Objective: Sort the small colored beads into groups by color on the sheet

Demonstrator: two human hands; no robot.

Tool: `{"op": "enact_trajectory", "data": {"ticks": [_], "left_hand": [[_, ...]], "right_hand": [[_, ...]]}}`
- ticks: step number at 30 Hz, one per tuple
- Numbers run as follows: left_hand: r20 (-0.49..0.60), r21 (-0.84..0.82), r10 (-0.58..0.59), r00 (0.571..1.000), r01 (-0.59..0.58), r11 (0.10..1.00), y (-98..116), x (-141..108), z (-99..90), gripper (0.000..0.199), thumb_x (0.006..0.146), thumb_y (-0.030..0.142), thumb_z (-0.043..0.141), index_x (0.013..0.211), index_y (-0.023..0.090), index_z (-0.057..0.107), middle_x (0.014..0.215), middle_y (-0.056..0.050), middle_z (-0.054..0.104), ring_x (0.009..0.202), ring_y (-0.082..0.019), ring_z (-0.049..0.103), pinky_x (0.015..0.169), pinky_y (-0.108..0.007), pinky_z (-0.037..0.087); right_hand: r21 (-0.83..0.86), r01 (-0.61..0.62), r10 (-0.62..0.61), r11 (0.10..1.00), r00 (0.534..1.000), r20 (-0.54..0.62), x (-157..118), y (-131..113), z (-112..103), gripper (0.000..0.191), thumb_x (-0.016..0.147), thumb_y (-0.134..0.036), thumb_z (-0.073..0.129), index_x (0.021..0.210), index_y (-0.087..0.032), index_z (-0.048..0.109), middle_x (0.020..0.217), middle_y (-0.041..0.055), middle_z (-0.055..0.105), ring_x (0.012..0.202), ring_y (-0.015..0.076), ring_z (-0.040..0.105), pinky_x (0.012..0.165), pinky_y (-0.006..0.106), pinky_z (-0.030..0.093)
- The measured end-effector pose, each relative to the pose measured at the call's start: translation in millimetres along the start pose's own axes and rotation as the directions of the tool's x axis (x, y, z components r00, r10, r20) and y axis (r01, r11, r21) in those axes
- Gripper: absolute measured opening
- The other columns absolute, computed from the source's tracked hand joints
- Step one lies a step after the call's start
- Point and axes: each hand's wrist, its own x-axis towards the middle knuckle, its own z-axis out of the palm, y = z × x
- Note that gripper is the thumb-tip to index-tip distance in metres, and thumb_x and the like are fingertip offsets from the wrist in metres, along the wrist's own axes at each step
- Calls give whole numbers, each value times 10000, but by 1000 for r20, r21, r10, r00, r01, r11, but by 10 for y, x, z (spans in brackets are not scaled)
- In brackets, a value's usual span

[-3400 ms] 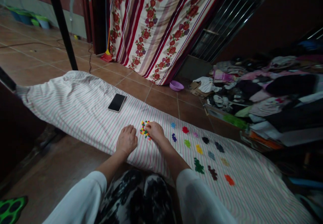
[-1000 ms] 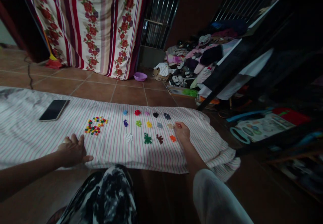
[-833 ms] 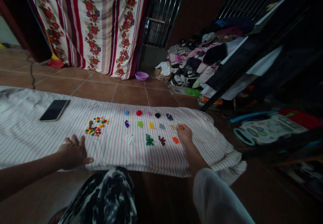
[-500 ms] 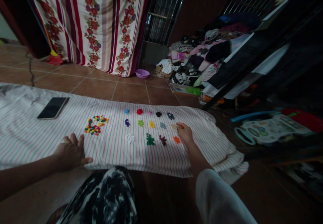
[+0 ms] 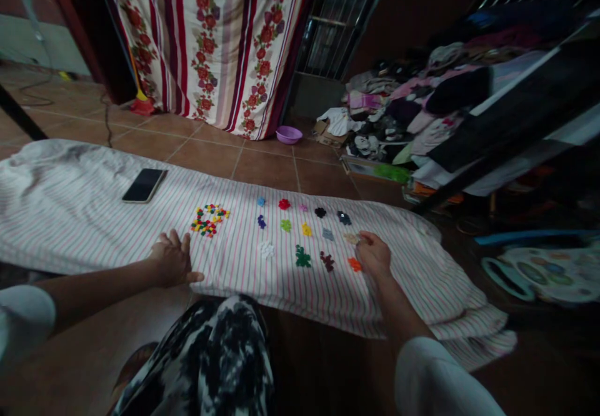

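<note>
My left hand (image 5: 172,258) lies with fingers apart on the striped cloth, just below a mixed group of small red, yellow, green and white pieces (image 5: 204,228). At the right end of the sorted piles, my right hand (image 5: 375,253) has its fingertips together at the edge of the beige pile (image 5: 350,238); what they pinch is too small to make out. An orange pile (image 5: 355,265) lies beside that hand. Rows of single-colour piles stretch leftward, among them grey (image 5: 327,234), brown (image 5: 327,261), dark green (image 5: 302,256), yellow (image 5: 306,229) and white (image 5: 267,250).
A phone (image 5: 144,185) rests on the striped cloth (image 5: 94,197) at the left. Beyond the cloth are a tiled floor, a purple basin (image 5: 289,134) and a floral curtain (image 5: 225,54). Heaped clothes (image 5: 403,104) fill the back right; a dark bar crosses there.
The camera view has shifted, so the cloth and piles appear further right. My right hand stays at the beige pile, and my left hand still rests on the cloth.
</note>
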Motion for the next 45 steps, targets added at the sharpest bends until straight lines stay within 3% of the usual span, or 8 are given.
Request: {"op": "enact_trajectory", "data": {"ticks": [4, 11, 15, 21, 28, 34, 39, 45], "left_hand": [[81, 45, -27, 996, 24, 999, 70, -58, -194, 1135, 741, 812, 480, 1470, -43, 322, 1448, -447, 318, 1291, -596, 399, 924, -574, 419], [103, 72, -34, 994, 26, 997, 96, -152, -258, 1139, 774, 824, 415, 1510, -19, 205, 1492, -439, 240, 1334, -611, 325, 936, -567, 407], [52, 16, -43, 998, 42, 999, 76, -195, -152, 1107, 782, 828, 384, 1527, 32, 189, 1532, -398, 210, 1384, -592, 254, 1025, -622, 321], [29, -162, -62, 998, 66, 985, 58, -202, -1, 1089, 776, 813, 426, 1538, 77, 173, 1579, -336, 134, 1451, -542, 115, 1121, -643, 190], [-24, -285, -62, 998, 52, 957, 38, -222, 59, 1100, 764, 818, 448, 1540, 86, 177, 1584, -324, 103, 1464, -519, 55, 1138, -665, 141], [-44, -320, -61, 997, 43, 946, 41, -239, 68, 1103, 761, 826, 440, 1539, 85, 189, 1583, -326, 100, 1467, -512, 36, 1149, -659, 114], [-97, -351, -63, 993, 25, 936, 45, -212, 153, 1112, 752, 840, 426, 1541, 92, 194, 1590, -319, 84, 1470, -503, 4, 1155, -657, 92], [-139, -383, -61, 988, 3, 924, 40, -157, 295, 1123, 728, 841, 466, 1545, 116, 203, 1602, -297, 87, 1477, -493, -8, 1152, -672, 80]], "right_hand": [[79, 53, -49, 996, 998, -50, -44, -374, -53, 419, 754, -294, 430, 1002, -160, 740, 1003, 123, 733, 963, 271, 671, 934, 409, 495], [337, 276, -308, 900, 950, 46, -282, -1230, 98, 375, 775, -305, 427, 974, -172, 715, 916, 94, 743, 807, 223, 691, 833, 382, 534], [450, 329, -441, 830, 881, 170, -592, -1683, 295, 341, 797, -283, 435, 969, -187, 713, 947, 81, 748, 774, 204, 695, 786, 352, 547], [520, 427, -627, 739, 718, 302, -1054, -2174, 644, 310, 814, -206, 452, 957, -205, 728, 945, 65, 745, 869, 191, 694, 835, 324, 536], [492, 551, -734, 673, 574, 361, -1287, -2587, 1092, 343, 843, -117, 451, 1009, -206, 737, 1020, 70, 740, 970, 194, 656, 923, 346, 506], [383, 682, -777, 623, 479, 409, -1327, -2917, 1476, 486, 822, -34, 445, 1192, -217, 702, 1270, 77, 672, 1256, 230, 500, 1125, 455, 361], [231, 703, -682, 672, 467, 564, -1375, -3130, 1690, 532, 837, -33, 479, 1299, -246, 634, 1387, 60, 601, 1375, 247, 407, 1178, 488, 276], [269, 688, -693, 674, 461, 555, -1453, -3089, 1758, 574, 781, 3, 498, 1264, -266, 652, 1375, 39, 614, 1370, 246, 424, 1172, 513, 276]]}}
